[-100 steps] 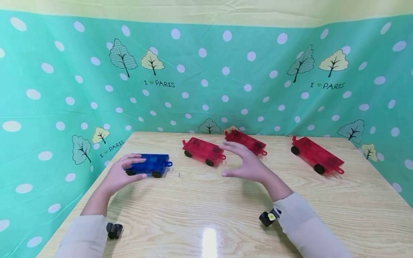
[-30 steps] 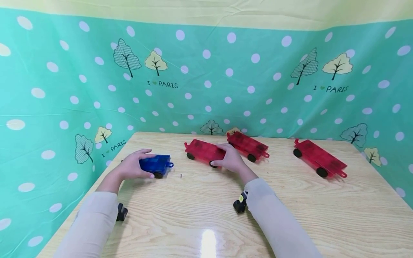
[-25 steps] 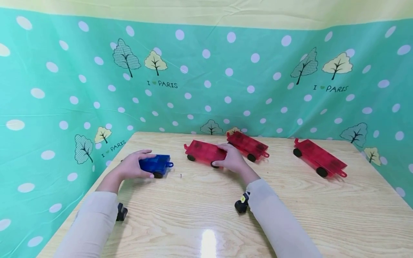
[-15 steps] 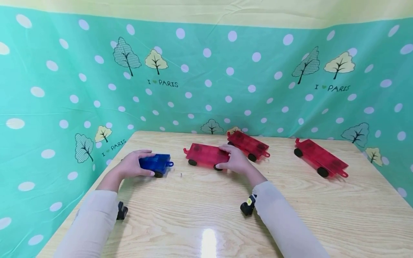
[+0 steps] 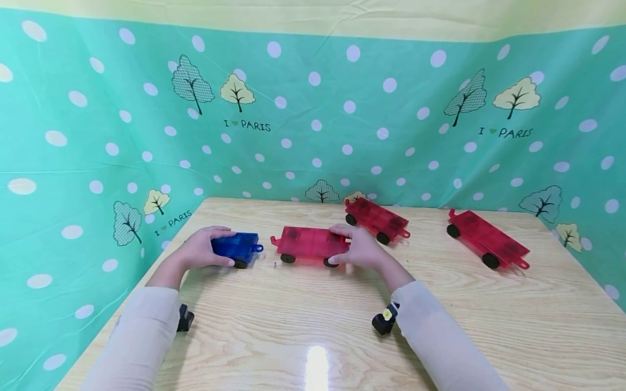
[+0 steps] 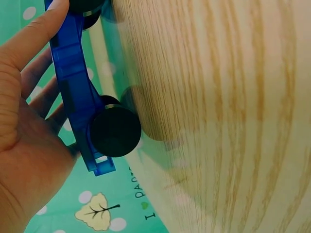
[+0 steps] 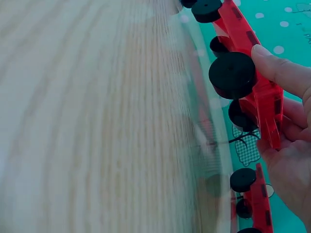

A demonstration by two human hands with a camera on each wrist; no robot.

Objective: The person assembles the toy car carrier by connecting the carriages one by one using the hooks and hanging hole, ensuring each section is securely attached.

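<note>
On the left of the table, my left hand (image 5: 202,250) grips a blue toy train car (image 5: 239,247) across its rear half, thumb on the near side and fingers over the far side. The left wrist view shows the blue car's black wheel (image 6: 115,130) at the tabletop. My right hand (image 5: 359,248) holds a red toy train car (image 5: 310,243) by its right end; the thumb (image 7: 277,70) lies along its side in the right wrist view. The red car's hook (image 5: 274,240) points at the blue car's ring (image 5: 257,248), with a small gap between them.
A second red car (image 5: 375,217) stands behind my right hand, and a third red car (image 5: 489,239) sits at the far right. A tiny bit (image 5: 275,265) lies on the wooden table (image 5: 274,326) near the gap. A dotted green cloth (image 5: 313,108) hangs behind.
Both hands have closed on cars since the earliest frame. The right hand has since drawn its red car nearer and left, turning it in line with the blue car, which stays put.
</note>
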